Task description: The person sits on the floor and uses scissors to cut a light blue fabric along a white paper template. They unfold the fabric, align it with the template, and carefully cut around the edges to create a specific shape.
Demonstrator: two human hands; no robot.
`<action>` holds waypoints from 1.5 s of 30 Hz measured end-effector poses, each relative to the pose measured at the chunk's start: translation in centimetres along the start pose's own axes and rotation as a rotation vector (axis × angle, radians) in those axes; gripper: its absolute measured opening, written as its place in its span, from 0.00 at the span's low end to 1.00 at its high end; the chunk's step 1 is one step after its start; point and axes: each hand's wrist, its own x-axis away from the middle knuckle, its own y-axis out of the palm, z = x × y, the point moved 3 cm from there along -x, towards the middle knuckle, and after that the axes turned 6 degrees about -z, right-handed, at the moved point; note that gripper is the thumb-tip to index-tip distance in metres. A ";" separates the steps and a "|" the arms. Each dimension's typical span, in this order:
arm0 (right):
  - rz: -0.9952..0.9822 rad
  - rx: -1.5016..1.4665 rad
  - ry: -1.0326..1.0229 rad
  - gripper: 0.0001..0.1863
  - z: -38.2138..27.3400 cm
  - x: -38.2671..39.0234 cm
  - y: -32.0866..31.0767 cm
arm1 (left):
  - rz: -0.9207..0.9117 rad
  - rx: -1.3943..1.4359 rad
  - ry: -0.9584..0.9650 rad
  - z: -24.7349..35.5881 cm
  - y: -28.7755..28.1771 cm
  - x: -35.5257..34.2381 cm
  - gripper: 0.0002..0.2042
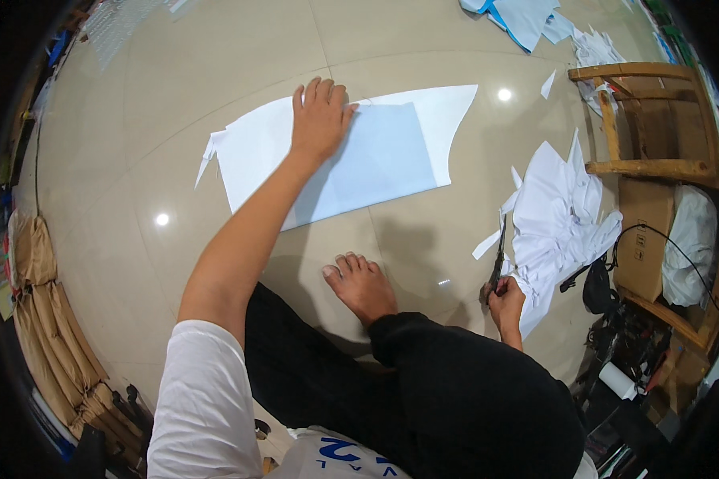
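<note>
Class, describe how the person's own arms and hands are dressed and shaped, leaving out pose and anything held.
The left hand is bare, with no glove, ring or watch visible; its arm is bare up to a short white sleeve. The right hand is also bare; its forearm is mostly hidden behind the black trousers.

1. A brown cardboard box (643,239) with small dark printed marks stands right of the right hand (506,303), under the wooden stool (655,120).
2. Brown paper-wrapped bundles (52,335) are stacked far left of the left hand (319,120), low along the floor's edge.
</note>
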 end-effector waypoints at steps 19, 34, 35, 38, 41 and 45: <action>-0.646 -0.635 0.172 0.18 -8.0 5.0 6.2 | -0.276 0.085 -0.108 7.2 1.3 10.8 0.41; -0.683 -0.757 0.163 0.20 -10.6 2.5 8.9 | -0.136 0.016 -0.269 6.2 2.0 11.7 0.40; -0.683 -0.762 0.167 0.20 -10.5 2.6 8.8 | -0.134 0.015 -0.269 6.1 2.0 11.7 0.40; -0.683 -0.768 0.178 0.19 -9.7 3.2 8.4 | -0.134 0.017 -0.270 6.0 2.1 11.5 0.40; -0.695 -0.752 0.181 0.19 -9.0 3.9 8.2 | -0.156 0.054 -0.239 6.7 1.6 11.5 0.39; -0.669 -0.773 0.170 0.19 -9.1 4.0 8.4 | -0.199 0.182 -0.072 10.5 1.2 11.5 0.39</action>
